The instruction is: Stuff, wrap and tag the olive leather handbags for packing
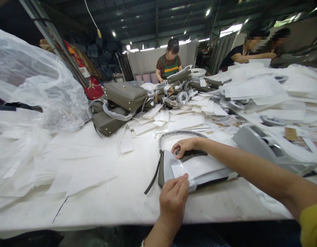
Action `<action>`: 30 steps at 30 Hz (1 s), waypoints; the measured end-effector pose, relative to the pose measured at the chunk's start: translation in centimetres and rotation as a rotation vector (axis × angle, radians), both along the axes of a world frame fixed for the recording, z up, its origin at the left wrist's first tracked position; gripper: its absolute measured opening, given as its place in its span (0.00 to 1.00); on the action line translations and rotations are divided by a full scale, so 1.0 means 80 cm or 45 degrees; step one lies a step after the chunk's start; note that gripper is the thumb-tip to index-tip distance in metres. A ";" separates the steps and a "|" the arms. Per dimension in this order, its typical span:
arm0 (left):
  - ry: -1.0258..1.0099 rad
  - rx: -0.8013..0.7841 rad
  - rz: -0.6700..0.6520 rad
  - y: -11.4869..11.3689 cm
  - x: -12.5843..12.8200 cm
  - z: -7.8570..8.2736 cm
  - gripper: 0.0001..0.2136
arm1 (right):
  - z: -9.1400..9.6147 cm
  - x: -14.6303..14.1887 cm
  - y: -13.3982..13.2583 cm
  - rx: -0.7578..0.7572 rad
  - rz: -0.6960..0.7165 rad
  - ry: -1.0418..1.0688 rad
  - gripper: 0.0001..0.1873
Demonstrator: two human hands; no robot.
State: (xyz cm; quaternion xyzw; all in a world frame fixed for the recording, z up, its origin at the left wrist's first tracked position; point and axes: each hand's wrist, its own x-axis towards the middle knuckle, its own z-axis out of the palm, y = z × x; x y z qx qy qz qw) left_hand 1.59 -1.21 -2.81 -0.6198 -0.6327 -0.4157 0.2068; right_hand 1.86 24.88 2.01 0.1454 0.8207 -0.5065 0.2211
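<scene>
A dark olive handbag (160, 171) lies on the white table in front of me, its face covered by pale grey wrapping and a white sheet (207, 167). Its handle (171, 134) is sleeved in clear plastic, and a loose strap (152, 180) hangs off the left side. Across the wrapping runs a shiny clear strip (183, 166), which looks like tape. At the bag's upper edge, my right hand (185, 147) is closed, thumb and fingers pinching near the strip's far end. My left hand (173, 195) is closed at the near edge, fingertips pressed together on the strip.
A tape dispenser-like grey holder (261, 144) stands right of the bag. Wrapped olive bags (124, 96) are piled behind, beside loose white sheets (186, 121). Stacked thin sheets (78, 168) and clear plastic (63, 85) lie left. A co-worker (170, 63) is across the table.
</scene>
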 end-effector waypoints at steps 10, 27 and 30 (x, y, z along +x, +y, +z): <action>-0.016 -0.013 -0.016 -0.001 0.001 0.003 0.09 | 0.007 -0.003 -0.009 0.146 0.018 -0.038 0.21; 0.002 -0.011 -0.026 -0.006 0.003 0.000 0.11 | 0.014 0.032 -0.060 1.028 -0.022 0.400 0.18; 0.007 -0.024 -0.037 -0.005 0.003 0.000 0.12 | 0.005 0.039 -0.074 1.096 0.024 0.420 0.21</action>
